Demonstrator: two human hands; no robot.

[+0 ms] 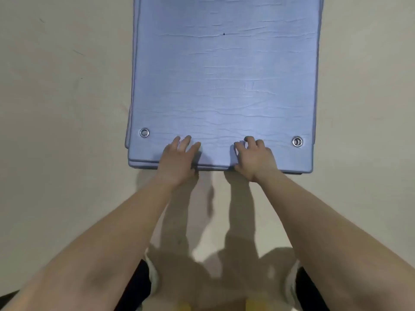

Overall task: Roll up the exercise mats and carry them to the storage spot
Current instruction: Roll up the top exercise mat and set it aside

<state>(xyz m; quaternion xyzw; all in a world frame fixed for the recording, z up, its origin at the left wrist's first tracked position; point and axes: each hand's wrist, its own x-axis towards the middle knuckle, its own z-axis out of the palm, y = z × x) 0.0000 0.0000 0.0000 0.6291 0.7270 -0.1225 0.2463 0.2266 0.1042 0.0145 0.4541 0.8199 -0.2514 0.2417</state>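
Observation:
A blue exercise mat [224,75] lies flat on the floor and runs away from me out of the top of the frame. Under it the edge of a second blue mat [128,131] shows along the left side and at the near end. Each near corner has a metal eyelet, a left eyelet [144,132] and a right eyelet [297,141]. My left hand [177,160] and my right hand [253,160] sit side by side on the middle of the top mat's near edge. The fingers lie on top of the mat and the thumbs are hidden at or under the edge.
The beige floor [62,108] surrounds the mats on the left, the right and the near side. My knees [152,277] show at the bottom, below my forearms.

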